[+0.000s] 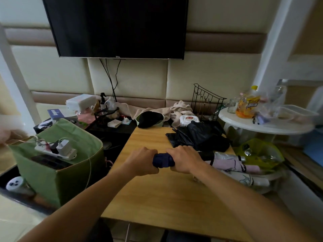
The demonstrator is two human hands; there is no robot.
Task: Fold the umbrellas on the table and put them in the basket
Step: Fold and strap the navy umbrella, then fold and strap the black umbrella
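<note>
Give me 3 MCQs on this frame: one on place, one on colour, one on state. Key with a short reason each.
1. Where is the green fabric basket relative to the light wooden table?
A. On the table
B. Beside the table, on the person's left
C. Under the wall-mounted television

2. What colour is the rolled umbrella gripped in both hands?
A. Dark blue
B. Pink
C. Yellow

3. What state is the black umbrella at the far right of the table in?
A. Rolled tight
B. Loose, fabric crumpled
C. Fully open overhead

Key:
1 B: the basket stands off the table's left edge, with a white power strip lying across its top.
2 A: dark blue fabric shows between the left hand and right hand.
3 B: its fabric lies spread in folds on the table.
</note>
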